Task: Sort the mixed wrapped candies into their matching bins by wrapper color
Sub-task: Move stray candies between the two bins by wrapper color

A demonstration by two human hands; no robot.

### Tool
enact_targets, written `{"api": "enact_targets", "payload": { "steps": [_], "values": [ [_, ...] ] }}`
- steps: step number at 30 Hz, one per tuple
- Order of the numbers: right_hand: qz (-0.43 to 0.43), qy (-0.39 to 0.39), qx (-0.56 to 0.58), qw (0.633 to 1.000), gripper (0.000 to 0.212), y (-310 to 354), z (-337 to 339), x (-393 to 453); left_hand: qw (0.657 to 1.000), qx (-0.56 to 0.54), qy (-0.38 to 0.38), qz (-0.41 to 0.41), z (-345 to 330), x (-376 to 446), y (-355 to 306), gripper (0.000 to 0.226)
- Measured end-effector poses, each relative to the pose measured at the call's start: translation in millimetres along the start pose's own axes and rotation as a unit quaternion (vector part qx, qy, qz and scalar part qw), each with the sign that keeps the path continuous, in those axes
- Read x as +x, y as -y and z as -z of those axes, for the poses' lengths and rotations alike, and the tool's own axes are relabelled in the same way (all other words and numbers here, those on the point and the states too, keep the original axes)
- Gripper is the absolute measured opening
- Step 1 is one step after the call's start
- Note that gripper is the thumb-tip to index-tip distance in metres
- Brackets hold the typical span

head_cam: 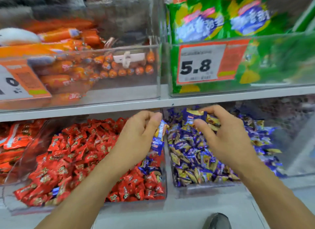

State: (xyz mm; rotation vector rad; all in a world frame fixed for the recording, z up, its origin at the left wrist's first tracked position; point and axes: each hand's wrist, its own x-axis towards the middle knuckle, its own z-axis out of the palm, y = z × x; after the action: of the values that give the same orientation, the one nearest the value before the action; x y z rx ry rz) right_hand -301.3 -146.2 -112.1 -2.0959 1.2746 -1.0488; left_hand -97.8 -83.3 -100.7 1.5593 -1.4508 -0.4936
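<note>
Item, lower shelf, centre of frame: my left hand, fingers curled, pinching a small bunch of blue candies that hang from the grip above the right edge of the red bin, right at the clear wall between the two bins. Item, lower right: my right hand, fingers bent over the heap in the blue bin, fingertips touching a blue-and-gold candy at the top of the pile; whether it truly grips that piece I cannot tell through the blur. Item, lower left: red candies, filling the red bin, with several stray blue pieces among them near its right wall and one more near the front. Risks, as I judge them: the hanging bunch is held by few fingers, so a piece could slip and fall back among the reds or into the gap at the divider; the strays lie half buried, so a hasty grab could lift red ones along; the blue heap sits high and could spill over the front lip.
</note>
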Motion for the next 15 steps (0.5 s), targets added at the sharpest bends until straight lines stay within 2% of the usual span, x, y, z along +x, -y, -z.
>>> {"api": "enact_targets", "payload": {
  "steps": [4,6,9,10,12,14,15],
  "values": [
    [-0.051,0.037,-0.073,0.995,0.022,-38,23,7,0.996,0.053,0.071,-0.015,-51,24,-22,0.029],
    [-0.072,0.046,-0.035,0.996,0.019,-43,30,11,0.983,0.113,0.143,-0.021,-68,34,-30,0.024],
    [-0.096,0.061,0.071,0.991,0.033,-40,36,13,0.951,0.212,0.218,-0.061,-81,39,-28,0.036],
    [-0.101,0.068,0.093,0.988,0.036,-35,38,12,0.948,0.232,0.204,-0.074,-81,36,-26,0.035],
    [-0.114,0.069,0.110,0.985,0.043,-31,39,13,0.957,0.238,0.124,-0.109,-72,24,-19,0.024],
    [-0.122,0.062,0.083,0.987,0.055,-27,39,15,0.960,0.234,0.042,-0.146,-53,8,-6,0.011],
    [-0.114,0.066,0.067,0.989,0.051,-26,38,16,0.959,0.238,0.018,-0.154,-40,0,2,0.008]
  ]
}}
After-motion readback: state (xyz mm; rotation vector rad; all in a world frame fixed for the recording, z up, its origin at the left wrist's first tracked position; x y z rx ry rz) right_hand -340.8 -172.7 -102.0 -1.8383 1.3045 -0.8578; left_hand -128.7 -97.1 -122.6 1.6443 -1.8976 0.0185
